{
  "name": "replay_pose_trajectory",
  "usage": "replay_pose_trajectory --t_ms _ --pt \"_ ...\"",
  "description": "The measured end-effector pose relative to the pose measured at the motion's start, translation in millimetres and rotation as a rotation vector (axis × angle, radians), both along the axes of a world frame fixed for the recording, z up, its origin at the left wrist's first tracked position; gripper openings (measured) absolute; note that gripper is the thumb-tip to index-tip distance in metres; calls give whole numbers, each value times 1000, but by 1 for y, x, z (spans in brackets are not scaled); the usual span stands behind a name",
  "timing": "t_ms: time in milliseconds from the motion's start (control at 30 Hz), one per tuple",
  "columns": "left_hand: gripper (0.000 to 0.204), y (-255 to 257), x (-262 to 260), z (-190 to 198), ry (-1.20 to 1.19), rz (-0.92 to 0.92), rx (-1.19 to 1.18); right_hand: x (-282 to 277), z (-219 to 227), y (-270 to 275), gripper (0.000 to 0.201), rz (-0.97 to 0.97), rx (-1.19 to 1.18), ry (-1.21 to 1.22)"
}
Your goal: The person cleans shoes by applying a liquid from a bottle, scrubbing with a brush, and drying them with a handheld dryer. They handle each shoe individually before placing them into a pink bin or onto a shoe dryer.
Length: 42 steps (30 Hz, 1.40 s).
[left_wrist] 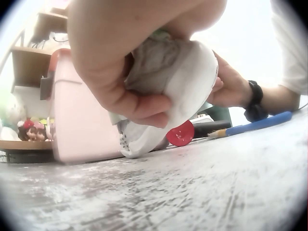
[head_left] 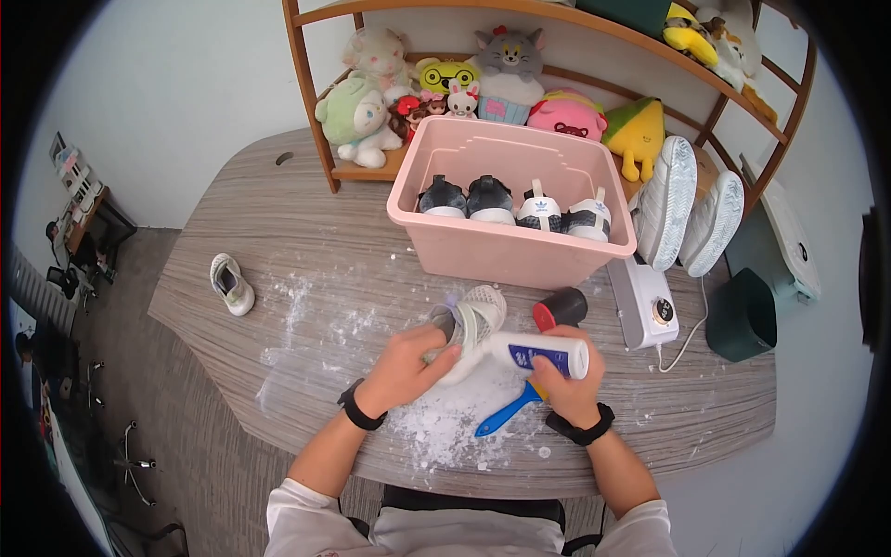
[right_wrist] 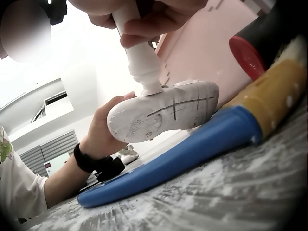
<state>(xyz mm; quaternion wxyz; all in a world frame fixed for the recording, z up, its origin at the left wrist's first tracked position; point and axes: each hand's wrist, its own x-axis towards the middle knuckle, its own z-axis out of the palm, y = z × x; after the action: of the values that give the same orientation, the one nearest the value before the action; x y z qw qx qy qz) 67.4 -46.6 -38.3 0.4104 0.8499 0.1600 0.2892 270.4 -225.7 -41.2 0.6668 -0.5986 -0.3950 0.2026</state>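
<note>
A small light-coloured sneaker (head_left: 481, 314) is gripped by my left hand (head_left: 399, 369), fingers and thumb around its heel end. In the right wrist view its white sole (right_wrist: 163, 113), marked with dark grooves, is turned sideways. My right hand (head_left: 577, 385) holds a white squeeze bottle (head_left: 577, 356) with a blue label, tilted toward the shoe. The bottle's nozzle (right_wrist: 152, 87) meets the edge of the sole. Beneath the right hand lies a brush with a blue handle (head_left: 506, 414) and a yellow ferrule (right_wrist: 279, 91). White powdery residue (head_left: 441, 432) covers the table around the shoe.
Behind the hands stands a pink bin (head_left: 520, 255) holding several shoes. A black cylinder with a red end (head_left: 566, 306) lies before it. The matching sneaker (head_left: 232, 285) sits far left. At right, white sneakers (head_left: 666, 206) stand upright over a white device (head_left: 645, 304), near a dark green bin (head_left: 742, 317).
</note>
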Motion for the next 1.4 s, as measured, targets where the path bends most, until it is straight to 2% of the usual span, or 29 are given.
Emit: replay_pose_trajectory --t_ms 67,133,167,200,300,400,533,600,733,767,800,867,900,1000,1033,1133,1233,1333,1400 --pt "29 -1 1 0 3 6 8 2 2 3 38 -52 -6 -41" --pt "29 -2 1 2 -8 14 16 4 7 3 38 -27 78 -421" --pt "29 -2 1 3 -8 15 17 -1 4 -3 39 33 29 -263" --pt "28 -2 1 3 -10 15 25 -5 12 0 38 58 124 -354" --pt "28 -2 1 3 -12 19 37 -8 10 -1 38 133 142 -364" --pt "26 -2 2 1 -19 22 65 -6 7 -2 38 49 71 -247" --pt "25 -3 1 3 -17 33 75 -6 9 0 36 -19 74 -380" --pt "26 -4 1 3 -2 34 72 -10 15 -1 38 112 156 -491" --pt "28 -2 3 -2 29 9 92 -20 22 -6 40 245 85 -474" --pt "28 -3 4 -3 30 7 92 -19 21 -5 37 250 78 -407" --pt "28 -3 4 -3 24 10 107 -17 16 -4 37 248 77 -406" --pt "29 -5 5 -4 18 15 121 -11 7 -1 36 55 112 -421" --pt "28 -5 5 -4 11 15 136 -9 11 -1 36 22 82 -481" --pt "28 -5 4 -5 -1 17 141 -9 13 -2 38 1 50 -493" --pt "28 -4 4 -6 -6 17 131 -11 12 -3 38 66 126 -493" --pt "29 -3 4 -5 -7 25 83 -20 19 -8 40 241 136 -518" --pt "31 -2 4 -5 -18 34 80 -12 14 -5 40 176 144 -405" --pt "31 -1 3 -5 -9 46 52 -3 11 -3 39 47 113 -448" --pt "30 1 3 -5 -3 52 31 -1 9 -3 39 35 111 -440"
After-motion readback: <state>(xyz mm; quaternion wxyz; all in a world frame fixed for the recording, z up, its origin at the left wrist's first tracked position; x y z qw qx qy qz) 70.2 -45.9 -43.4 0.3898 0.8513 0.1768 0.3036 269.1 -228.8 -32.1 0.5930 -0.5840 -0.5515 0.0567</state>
